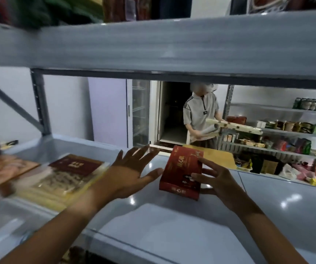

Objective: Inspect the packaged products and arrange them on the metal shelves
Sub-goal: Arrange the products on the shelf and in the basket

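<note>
Your right hand point(213, 180) pinches the red box point(182, 172) tilted up off the metal shelf point(172, 221), probably for inspecting, left hand point(134, 168) spread wide beside that box.

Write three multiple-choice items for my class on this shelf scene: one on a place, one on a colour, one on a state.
1. Where does the clear packet with the dark red label lie?
A. left of the left hand
B. on the shelf above
C. right of the red box

2. What colour is the box under the right hand?
A. green
B. red
C. white

3. How is the left hand?
A. clenched in a fist
B. gripping the box
C. open, fingers spread

Key: 1 A, it lies flat on the shelf beyond that wrist; 2 B, its faces are red; 3 C, the fingers are straight and hold nothing.
</note>
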